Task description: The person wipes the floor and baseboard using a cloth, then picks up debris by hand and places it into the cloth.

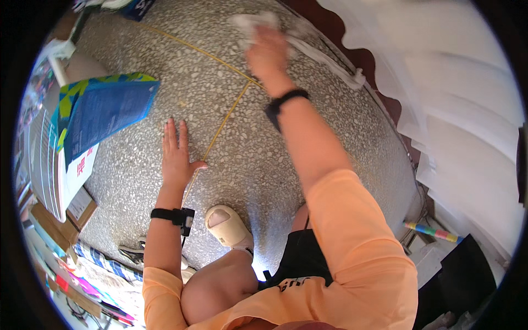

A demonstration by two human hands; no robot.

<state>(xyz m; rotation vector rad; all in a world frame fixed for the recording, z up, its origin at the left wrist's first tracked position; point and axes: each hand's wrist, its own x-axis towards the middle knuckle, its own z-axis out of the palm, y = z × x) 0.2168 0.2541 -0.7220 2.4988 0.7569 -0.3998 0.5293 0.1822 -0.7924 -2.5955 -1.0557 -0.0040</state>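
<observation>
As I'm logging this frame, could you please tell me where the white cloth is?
In the head view, the white cloth is at the top middle, at the right hand, on the speckled floor.

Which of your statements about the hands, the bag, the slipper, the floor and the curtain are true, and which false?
1. The right hand is at the white cloth. True.
2. The left hand grips the blue bag. False: it is open, apart from the bag.
3. The slipper between the arms is black. False: it is beige.
4. Yellow lines cross the speckled floor. True.
5. The white curtain hangs at the picture's left. False: it is at the right.
</observation>
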